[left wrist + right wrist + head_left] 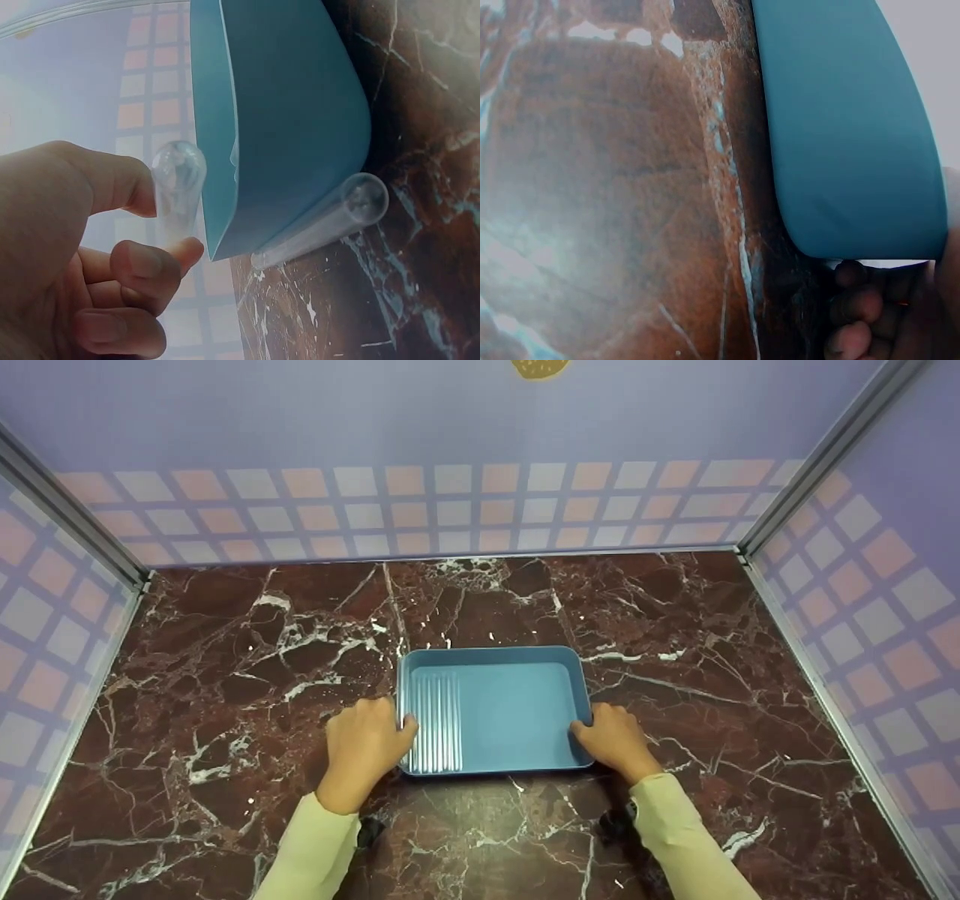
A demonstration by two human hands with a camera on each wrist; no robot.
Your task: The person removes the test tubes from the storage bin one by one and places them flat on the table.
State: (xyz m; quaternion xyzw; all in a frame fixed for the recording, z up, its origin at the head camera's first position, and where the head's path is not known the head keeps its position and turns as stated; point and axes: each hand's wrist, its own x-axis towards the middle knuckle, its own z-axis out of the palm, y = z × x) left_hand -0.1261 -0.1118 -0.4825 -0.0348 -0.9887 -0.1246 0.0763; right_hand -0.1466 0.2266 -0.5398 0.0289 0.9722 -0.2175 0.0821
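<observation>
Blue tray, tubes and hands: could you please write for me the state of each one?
Blue tray: open side up, gripped.
Clear tubes inside: side by side along the tray's left part.
Left hand: fingers curled, appears to pinch the upper clear tube.
Upper clear tube: beside the tray's left rim.
Lower clear tube: outside the tray, by its left end.
Right hand: grips the tray's right end.
</observation>
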